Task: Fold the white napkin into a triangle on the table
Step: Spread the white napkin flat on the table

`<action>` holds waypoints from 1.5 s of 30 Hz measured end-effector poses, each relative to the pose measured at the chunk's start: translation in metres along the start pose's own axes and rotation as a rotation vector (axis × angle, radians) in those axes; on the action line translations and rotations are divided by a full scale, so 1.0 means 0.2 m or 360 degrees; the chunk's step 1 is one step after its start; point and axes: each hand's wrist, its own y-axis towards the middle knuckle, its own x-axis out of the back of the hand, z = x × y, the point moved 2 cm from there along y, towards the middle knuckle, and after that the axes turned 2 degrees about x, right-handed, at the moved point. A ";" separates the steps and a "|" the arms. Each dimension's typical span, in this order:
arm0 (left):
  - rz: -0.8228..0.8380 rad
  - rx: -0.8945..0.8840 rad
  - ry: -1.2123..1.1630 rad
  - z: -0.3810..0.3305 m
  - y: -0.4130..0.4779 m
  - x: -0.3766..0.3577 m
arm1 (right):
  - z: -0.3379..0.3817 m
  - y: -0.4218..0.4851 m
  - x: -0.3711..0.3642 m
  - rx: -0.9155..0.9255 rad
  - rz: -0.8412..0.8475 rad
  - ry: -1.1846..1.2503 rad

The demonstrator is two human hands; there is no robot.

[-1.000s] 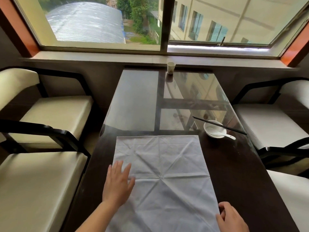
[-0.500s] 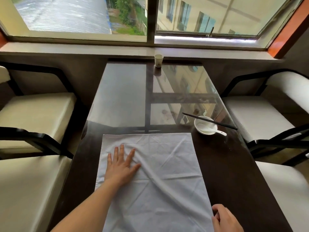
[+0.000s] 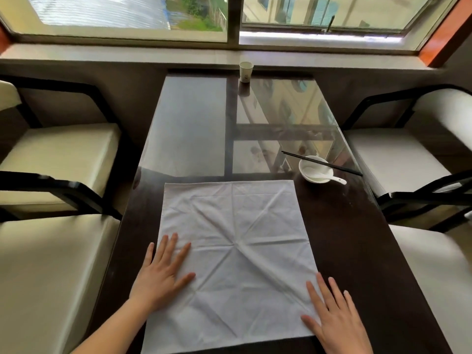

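Note:
The white napkin lies spread flat and unfolded on the dark table, creased in diagonal and cross lines that meet near its middle. My left hand rests palm down on the napkin's left edge, fingers apart. Palm down as well, my right hand lies on the napkin's near right corner, partly on the bare table. Neither hand grips the cloth.
A white bowl with a spoon and black chopsticks across it stands just beyond the napkin's far right corner. A paper cup stands at the far table edge. Cream-cushioned chairs flank both sides.
My left hand slid back toward me along the napkin's left side. My right hand opened from a fist and came down flat on the near right corner. The wrinkles have flattened.

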 end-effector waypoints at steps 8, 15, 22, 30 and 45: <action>0.0059 0.0481 -0.0186 -0.07 -0.35 -0.01 | 0.11 -0.13 -0.01 -0.0038 0.0101 -0.0042; -0.0004 0.0799 -0.0526 -0.16 -0.52 0.07 | 0.34 0.17 -0.02 0.0318 0.0088 -0.0048; -0.0143 0.0999 -0.0738 -0.16 -0.56 0.10 | 0.73 0.60 -0.05 0.0379 0.0179 -0.0053; -0.0272 0.1139 -0.1107 -0.13 -0.64 0.06 | 0.80 0.74 0.03 0.0562 0.0095 -0.0204; -0.0336 0.1234 -0.1299 -0.03 -0.62 0.06 | 0.09 -0.01 -0.04 -0.0430 -0.0165 0.0100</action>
